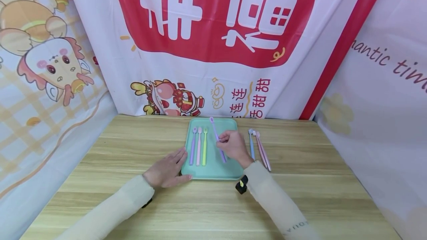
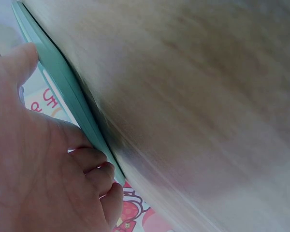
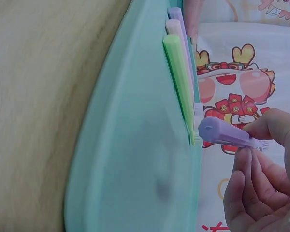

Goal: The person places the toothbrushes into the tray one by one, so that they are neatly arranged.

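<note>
My right hand (image 1: 232, 145) pinches a purple toothbrush (image 1: 223, 155) between thumb and fingers, over the right half of a mint-green tray (image 1: 213, 173). In the right wrist view that purple toothbrush (image 3: 227, 131) points its handle end toward the camera. On the tray's left half lie a purple toothbrush (image 1: 192, 147), a pink toothbrush (image 1: 199, 147) and a yellow-green toothbrush (image 1: 205, 147), side by side with heads away from me. My left hand (image 1: 168, 169) rests at the tray's left edge, its fingers straight; the left wrist view shows the thumb and fingers along the rim (image 2: 70, 92).
Right of the tray, a blue toothbrush (image 1: 251, 145) and pink toothbrushes (image 1: 263, 153) lie on the wooden table (image 1: 150, 210). A printed curtain (image 1: 213, 55) hangs at the table's back edge, with more patterned cloth at both sides.
</note>
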`<state>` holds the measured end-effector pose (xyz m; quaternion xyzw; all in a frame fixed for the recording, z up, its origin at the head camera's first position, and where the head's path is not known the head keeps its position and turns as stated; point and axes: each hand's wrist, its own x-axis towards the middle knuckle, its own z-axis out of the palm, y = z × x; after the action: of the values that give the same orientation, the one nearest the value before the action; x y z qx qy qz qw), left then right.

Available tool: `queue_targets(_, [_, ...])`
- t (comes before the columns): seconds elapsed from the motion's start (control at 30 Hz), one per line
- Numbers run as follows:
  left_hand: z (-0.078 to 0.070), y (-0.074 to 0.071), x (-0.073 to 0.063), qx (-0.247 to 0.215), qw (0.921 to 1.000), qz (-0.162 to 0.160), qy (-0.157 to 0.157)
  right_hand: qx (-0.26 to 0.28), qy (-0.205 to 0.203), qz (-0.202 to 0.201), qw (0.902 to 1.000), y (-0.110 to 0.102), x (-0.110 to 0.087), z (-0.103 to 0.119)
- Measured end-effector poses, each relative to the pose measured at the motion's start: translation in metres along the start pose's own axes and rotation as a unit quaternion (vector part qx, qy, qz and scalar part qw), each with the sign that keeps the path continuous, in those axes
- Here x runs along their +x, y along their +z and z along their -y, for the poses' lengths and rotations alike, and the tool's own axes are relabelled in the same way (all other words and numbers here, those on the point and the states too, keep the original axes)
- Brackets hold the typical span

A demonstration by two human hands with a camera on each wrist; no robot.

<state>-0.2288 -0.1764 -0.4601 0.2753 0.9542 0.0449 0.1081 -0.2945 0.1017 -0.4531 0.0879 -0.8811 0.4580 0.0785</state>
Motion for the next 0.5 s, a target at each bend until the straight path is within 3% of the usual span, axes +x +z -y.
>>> queue_targets(0.5, [-0.001,0.0,-0.001,-0.001,1.0,-0.002,-0.002,0.019,0.055,-0.038,0.9976,0.024,-0.006,0.001])
